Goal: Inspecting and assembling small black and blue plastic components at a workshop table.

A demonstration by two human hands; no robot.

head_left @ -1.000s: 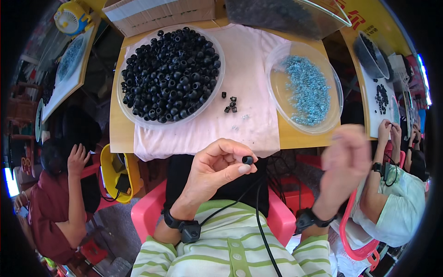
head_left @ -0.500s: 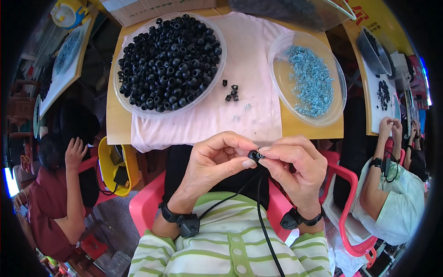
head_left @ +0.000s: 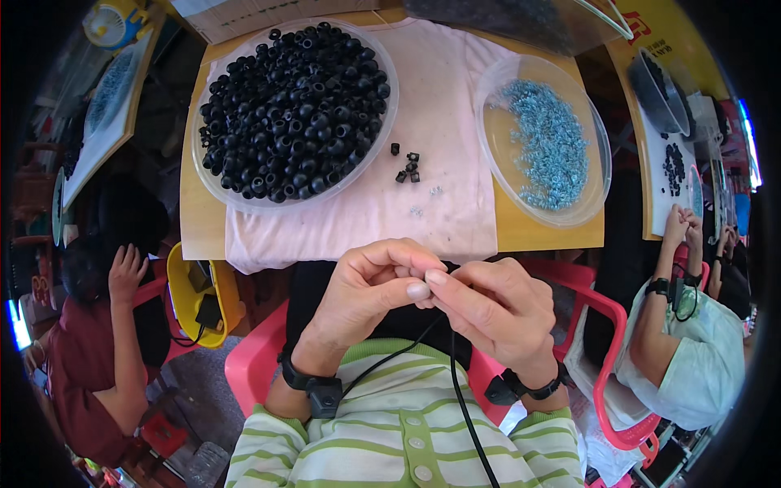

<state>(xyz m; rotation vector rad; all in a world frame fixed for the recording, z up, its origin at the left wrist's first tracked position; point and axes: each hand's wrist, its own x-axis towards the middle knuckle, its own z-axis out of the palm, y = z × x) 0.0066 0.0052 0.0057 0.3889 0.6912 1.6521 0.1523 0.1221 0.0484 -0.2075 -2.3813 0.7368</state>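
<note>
My left hand (head_left: 370,286) and my right hand (head_left: 506,307) meet above my lap, just off the table's near edge. Thumbs and forefingers are pinched together, fingertips touching. The black bead-shaped plastic piece and small coil spring seen there a moment ago are now covered by my fingers. Beyond my hands, several small black cube-like parts (head_left: 413,167) lie on a pink cloth (head_left: 443,89), with a few loose springs (head_left: 416,211) beside them. At the left stands a clear round tub (head_left: 389,122) heaped with hollow black bead-shaped pieces (head_left: 301,114). A clear bowl (head_left: 598,183) at the right holds bluish metal springs (head_left: 549,142).
A cardboard box (head_left: 268,16) and a clear bin (head_left: 521,24) stand at the table's far edge. A yellow bin (head_left: 183,305) is low on my left. One person (head_left: 102,366) sits on each side of me. Black cables run from my wristbands.
My right hand has moved left and closed in against my left fingertips. The black piece and spring, visible between my fingers before, are now hidden.
</note>
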